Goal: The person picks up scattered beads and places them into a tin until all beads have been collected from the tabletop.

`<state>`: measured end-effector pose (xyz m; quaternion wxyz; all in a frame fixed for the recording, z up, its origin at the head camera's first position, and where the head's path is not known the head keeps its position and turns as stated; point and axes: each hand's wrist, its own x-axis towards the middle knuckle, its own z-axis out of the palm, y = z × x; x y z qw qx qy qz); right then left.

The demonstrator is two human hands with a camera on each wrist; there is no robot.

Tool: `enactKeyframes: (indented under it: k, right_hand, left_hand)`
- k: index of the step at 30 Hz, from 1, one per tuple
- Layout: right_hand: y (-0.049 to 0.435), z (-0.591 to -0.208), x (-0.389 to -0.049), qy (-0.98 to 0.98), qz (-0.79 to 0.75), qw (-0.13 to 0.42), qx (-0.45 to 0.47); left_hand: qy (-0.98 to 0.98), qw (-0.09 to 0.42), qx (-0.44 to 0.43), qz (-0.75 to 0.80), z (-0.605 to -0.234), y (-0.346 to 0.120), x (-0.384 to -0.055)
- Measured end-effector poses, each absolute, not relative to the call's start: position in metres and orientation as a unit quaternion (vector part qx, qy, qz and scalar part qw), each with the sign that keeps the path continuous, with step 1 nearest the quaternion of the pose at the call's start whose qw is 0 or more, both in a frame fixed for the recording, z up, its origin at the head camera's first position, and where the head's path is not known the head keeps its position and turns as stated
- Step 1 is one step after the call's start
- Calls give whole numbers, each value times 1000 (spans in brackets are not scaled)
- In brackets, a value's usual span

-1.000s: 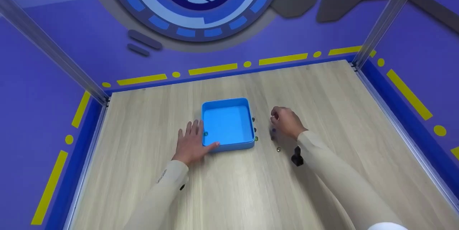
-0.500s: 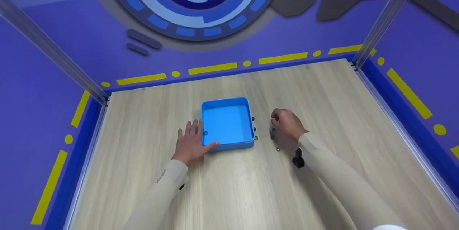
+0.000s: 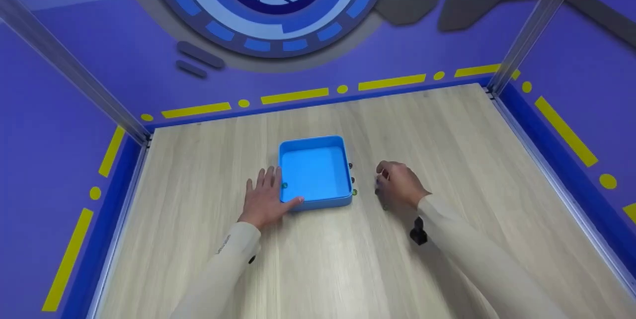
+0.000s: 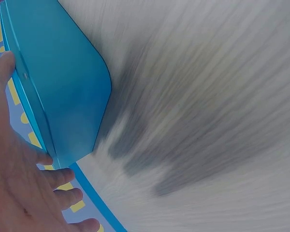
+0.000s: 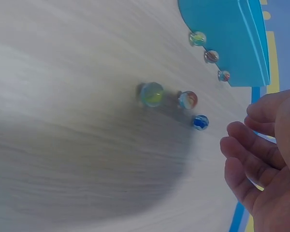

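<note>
The left hand [image 3: 262,207] rests against the left side of a blue box [image 3: 318,204], its fingers straight and spread and its thumb over the near left edge; this grip encloses nothing. The box stands on a wooden desk [image 3: 323,269]. A green marble [image 3: 284,185] lies inside it, at the left near the thumb. Three more marbles line up just beside the right wall of the box: a yellow-green one [image 5: 198,38] nearest, a brownish one [image 5: 211,56] next and a reddish one [image 5: 224,76] farthest.

The right hand [image 3: 402,185] is to the right of the box, fingers and thumb loosely bent, no thing visible in its grip. Just beside its fingertips, on the desk, sit a blue marble [image 5: 200,122], a red-and-white marble [image 5: 187,100] and a clear yellow-green marble [image 5: 151,94], in a row from far to near.

Beige sleeves [image 3: 472,249] cover both arms. Beyond the desk is a blue-purple wall [image 3: 149,50] with yellow dashes.
</note>
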<state>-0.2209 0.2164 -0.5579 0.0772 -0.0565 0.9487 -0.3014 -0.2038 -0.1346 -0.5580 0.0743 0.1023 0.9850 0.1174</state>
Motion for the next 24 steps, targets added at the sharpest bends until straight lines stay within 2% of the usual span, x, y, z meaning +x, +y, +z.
enactKeyframes:
  k: [24]
  right_hand:
    - [231,-578,-196,936,-320,125,-75]
  left_hand:
    - [985,78,100,118,-557,-134,-203]
